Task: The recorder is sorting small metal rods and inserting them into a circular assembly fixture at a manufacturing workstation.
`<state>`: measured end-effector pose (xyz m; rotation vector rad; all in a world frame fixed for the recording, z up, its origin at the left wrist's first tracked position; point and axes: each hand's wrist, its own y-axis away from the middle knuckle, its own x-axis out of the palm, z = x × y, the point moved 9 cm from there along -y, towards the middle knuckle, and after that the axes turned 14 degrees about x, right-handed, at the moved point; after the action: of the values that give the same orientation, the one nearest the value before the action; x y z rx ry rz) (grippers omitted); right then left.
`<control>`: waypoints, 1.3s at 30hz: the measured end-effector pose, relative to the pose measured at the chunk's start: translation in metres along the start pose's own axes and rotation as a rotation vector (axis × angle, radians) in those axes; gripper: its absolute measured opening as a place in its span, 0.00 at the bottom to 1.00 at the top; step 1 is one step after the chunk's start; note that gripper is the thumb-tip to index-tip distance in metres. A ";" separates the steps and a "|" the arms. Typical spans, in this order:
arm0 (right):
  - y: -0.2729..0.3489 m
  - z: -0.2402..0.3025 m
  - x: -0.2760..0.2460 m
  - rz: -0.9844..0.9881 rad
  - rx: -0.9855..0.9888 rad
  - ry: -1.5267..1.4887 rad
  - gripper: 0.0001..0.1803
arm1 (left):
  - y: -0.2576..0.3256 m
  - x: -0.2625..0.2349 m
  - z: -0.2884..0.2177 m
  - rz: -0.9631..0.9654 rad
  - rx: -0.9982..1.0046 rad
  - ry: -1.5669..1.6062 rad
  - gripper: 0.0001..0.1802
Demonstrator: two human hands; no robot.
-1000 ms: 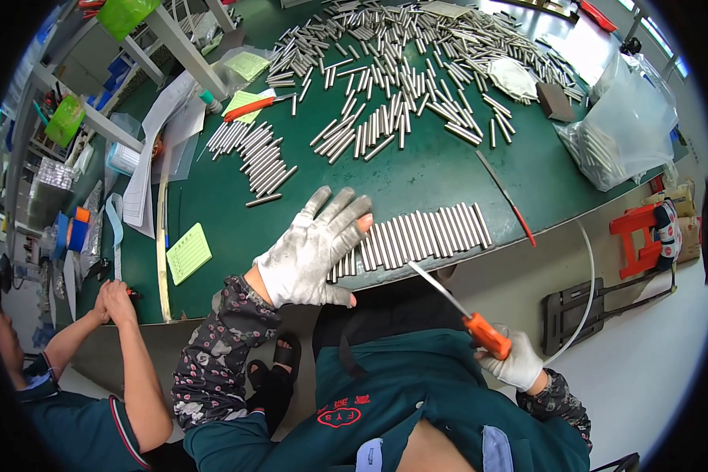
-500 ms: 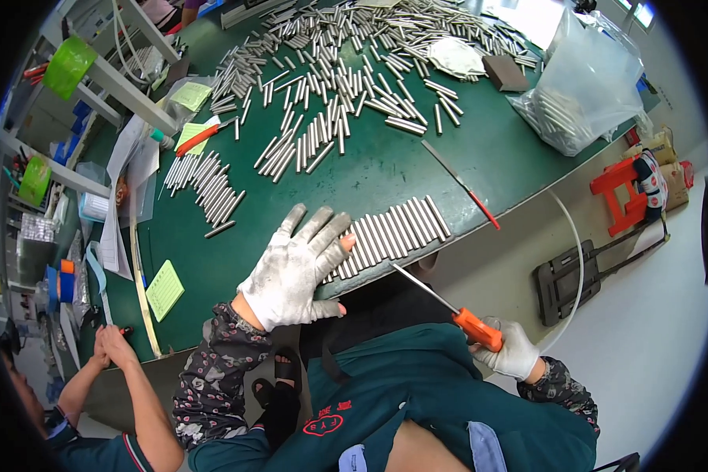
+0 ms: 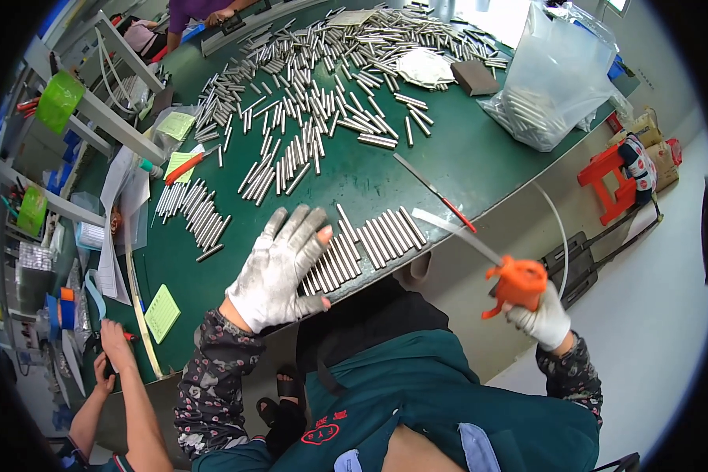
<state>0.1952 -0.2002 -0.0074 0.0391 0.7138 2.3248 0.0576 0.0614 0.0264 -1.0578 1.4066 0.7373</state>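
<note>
My left hand (image 3: 279, 267), in a soiled white glove with bare thumb tip, lies with fingers apart over the left end of a row of steel pins (image 3: 334, 263) at the table's front edge. One pin (image 3: 348, 223) juts farther inward than its neighbours, and a gap sets off the right-hand group of pins (image 3: 393, 237). My gloved right hand (image 3: 544, 318) is closed round the orange handle of a screwdriver (image 3: 519, 282), held off the table's edge to the right. Its shaft is smeared by motion and points toward the row.
A red-handled file (image 3: 452, 211) lies beyond the row. Many loose pins (image 3: 315, 86) cover the back of the green table (image 3: 354, 173). A plastic bag of pins (image 3: 535, 102) stands far right. At left are papers, an orange knife (image 3: 182, 169) and another person's hands (image 3: 114, 350).
My right hand has lifted the screwdriver up and to the right, away from the row. A gap has opened in the row, and one pin now sticks out. The view has shifted slightly.
</note>
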 end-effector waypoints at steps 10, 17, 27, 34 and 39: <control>-0.056 0.088 -0.014 -0.082 -0.036 0.182 0.23 | -0.046 0.006 -0.005 0.115 -0.091 -0.053 0.45; -0.053 0.055 -0.012 -0.001 -0.038 0.119 0.24 | -0.070 0.016 -0.064 0.085 0.068 0.127 0.42; -0.068 0.085 -0.034 -0.168 -0.056 0.212 0.25 | -0.074 0.022 -0.065 0.028 0.038 0.106 0.41; -0.143 0.138 -0.057 -0.360 -0.083 0.233 0.18 | -0.069 0.024 -0.064 0.038 0.019 0.127 0.42; -0.189 0.148 -0.059 -0.506 -0.090 0.504 0.26 | -0.070 0.022 -0.064 0.061 0.032 0.117 0.42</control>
<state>0.3883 -0.0509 0.0323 -0.7082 0.7497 1.8764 0.0970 -0.0280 0.0233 -1.0512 1.5513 0.7045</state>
